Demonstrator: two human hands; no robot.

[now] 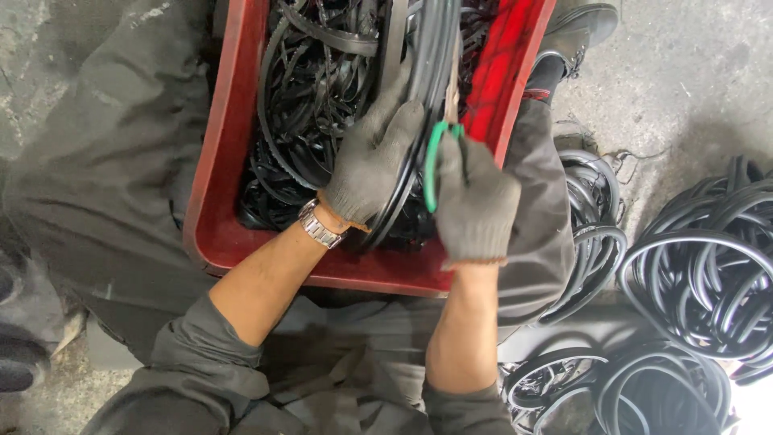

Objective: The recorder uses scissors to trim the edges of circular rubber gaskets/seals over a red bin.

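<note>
My left hand (372, 157), in a grey knit glove with a metal watch (319, 226) at the wrist, grips a black rubber ring (428, 76) that runs up over a red plastic crate (213, 161). My right hand (475, 201), also gloved, is closed on green-handled scissors (435, 165) whose blades touch the ring near the crate's right wall. The crate rests on my lap and is full of black rubber strips (310, 89).
Heaps of black rubber rings lie on the concrete floor at the right (708, 266) and lower right (636, 387), more beside my right thigh (592, 217). A black shoe (576, 28) shows at the top right. My grey trousers fill the left.
</note>
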